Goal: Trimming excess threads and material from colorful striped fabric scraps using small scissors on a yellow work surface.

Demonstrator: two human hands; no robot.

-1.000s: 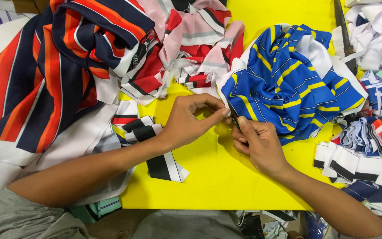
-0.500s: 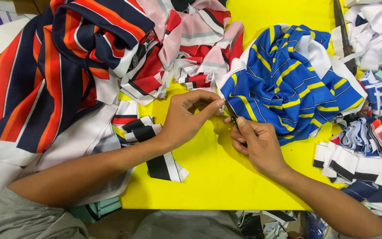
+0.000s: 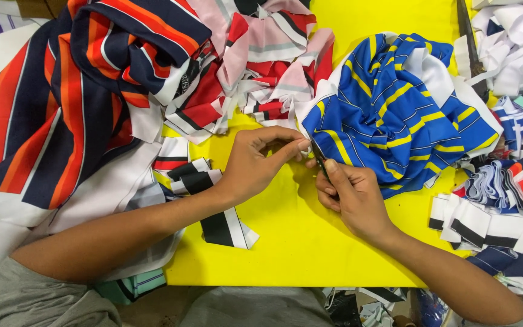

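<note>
Pinching the white edge of a blue garment with yellow stripes, the left hand is curling its fingers together at the fabric's near corner. The right hand is sitting just beside it, its fingers pressed together around a small dark tool, whose kind I cannot tell; the tool's upper end is touching the same fabric edge. Both forearms are reaching in from the near side of the yellow tabletop, and the two hands are almost touching each other.

The blue garment is lying bunched on the tabletop, right of centre and directly beyond the right hand. A heap of red, pink and white striped scraps is lying beyond the left hand, near the far edge. A large navy, orange and red striped cloth is spreading over the left side, partly covering white fabric beneath it. A black-and-white striped strip is lying under the left forearm, flat on the tabletop. Folded collar pieces in white, navy and red are lying stacked at the right edge, near the right forearm. White scraps are piling up in the far right corner, with a long dark tool lying beside them.
</note>
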